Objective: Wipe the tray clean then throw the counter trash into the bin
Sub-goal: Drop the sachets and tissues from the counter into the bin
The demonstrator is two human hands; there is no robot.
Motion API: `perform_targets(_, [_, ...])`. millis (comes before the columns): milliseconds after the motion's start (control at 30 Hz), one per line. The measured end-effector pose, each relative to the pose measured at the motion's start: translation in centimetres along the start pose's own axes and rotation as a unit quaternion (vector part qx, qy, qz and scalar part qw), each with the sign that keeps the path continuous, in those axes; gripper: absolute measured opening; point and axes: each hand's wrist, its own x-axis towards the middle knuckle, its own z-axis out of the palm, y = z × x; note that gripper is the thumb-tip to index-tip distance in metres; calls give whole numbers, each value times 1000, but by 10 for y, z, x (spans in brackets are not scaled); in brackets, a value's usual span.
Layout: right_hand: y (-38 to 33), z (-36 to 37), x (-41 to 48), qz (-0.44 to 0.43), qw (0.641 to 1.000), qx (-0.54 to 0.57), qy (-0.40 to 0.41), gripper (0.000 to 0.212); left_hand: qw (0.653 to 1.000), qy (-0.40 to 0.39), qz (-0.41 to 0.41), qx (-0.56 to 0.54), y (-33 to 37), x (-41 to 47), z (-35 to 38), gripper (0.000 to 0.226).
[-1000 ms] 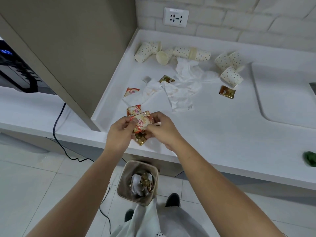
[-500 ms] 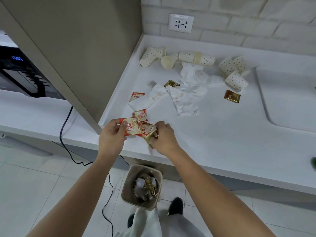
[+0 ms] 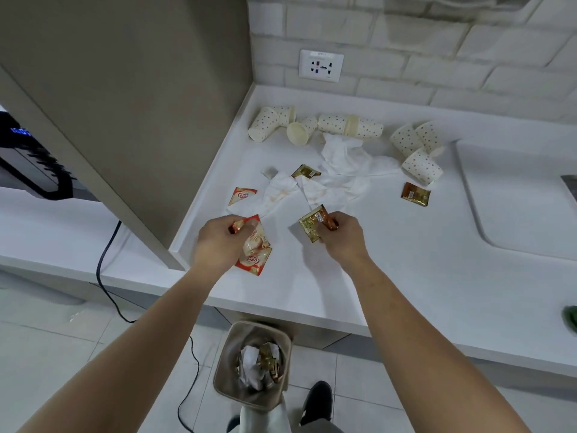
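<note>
My left hand (image 3: 218, 245) grips a bunch of red and white creamer sachets (image 3: 254, 251) above the white counter's near left part. My right hand (image 3: 342, 237) holds gold and brown sachets (image 3: 313, 226), a hand's width to the right. More trash lies farther back: a creamer sachet (image 3: 243, 195), stained tissues (image 3: 315, 189), a gold sachet (image 3: 305, 171), a brown sachet (image 3: 416, 193) and several dotted paper cups (image 3: 349, 126). The white tray (image 3: 487, 195) sits at the right. The beige bin (image 3: 229, 354) stands on the floor below the counter edge, with tissues and wrappers inside.
A tall beige cabinet panel (image 3: 140, 104) walls off the counter's left side. A wall socket (image 3: 321, 65) is on the brick wall behind. A black appliance (image 3: 28, 164) and its cable (image 3: 106, 267) are at the left. A green object (image 3: 569, 318) lies at the right edge.
My hands were together over one bundle of sachets; they have pulled apart, the left taking the creamer sachets, the right the gold and brown ones. The view has tilted up.
</note>
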Motion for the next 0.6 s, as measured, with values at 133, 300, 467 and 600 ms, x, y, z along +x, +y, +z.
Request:
perform_targets(133, [-6, -4, 31, -38, 977, -207, -11, 25, 993, 11, 69, 94, 17, 41, 17, 23])
perform_targets(300, [1, -1, 57, -117, 928, -353, -8, 35, 961, -21, 97, 257, 11, 92, 41, 34])
perform_targets(467, [8, -2, 82, -86, 928, -358, -51, 42, 952, -48, 92, 288, 14, 106, 64, 37])
perform_targets(600, [13, -4, 88, -105, 926, -362, -19, 37, 942, -5, 109, 317, 14, 106, 76, 23])
